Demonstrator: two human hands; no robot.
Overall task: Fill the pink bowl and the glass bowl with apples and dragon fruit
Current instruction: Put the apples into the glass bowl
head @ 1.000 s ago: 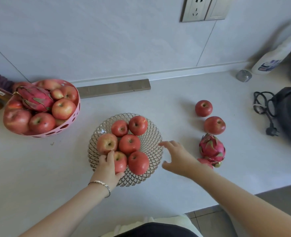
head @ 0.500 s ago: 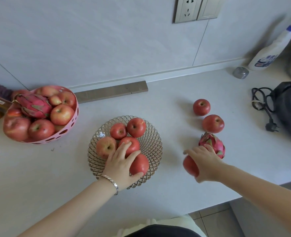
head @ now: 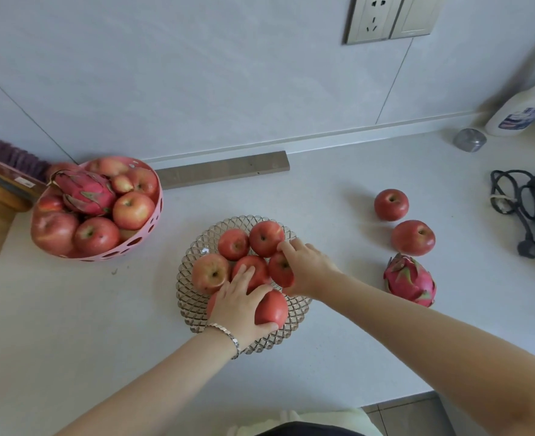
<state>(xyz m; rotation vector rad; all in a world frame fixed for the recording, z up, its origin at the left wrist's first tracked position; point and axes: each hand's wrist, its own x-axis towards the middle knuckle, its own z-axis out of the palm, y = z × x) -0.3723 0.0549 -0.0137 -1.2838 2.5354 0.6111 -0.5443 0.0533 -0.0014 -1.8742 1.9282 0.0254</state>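
Now: both hands at glass bowl

Right hand (head: 307, 267) closed around an apple (head: 280, 269), set among the apples in the glass bowl (head: 294, 316) at counter centre. Left hand (head: 239, 305) spread over near-side apples, fingers loose, thumb under one red apple (head: 272, 308). Pink bowl (head: 151, 221) far left, heaped with apples plus a dragon fruit (head: 85, 191). Two loose apples (head: 412, 237) and a second dragon fruit (head: 411, 280) on the counter (head: 71, 325), right of glass bowl.
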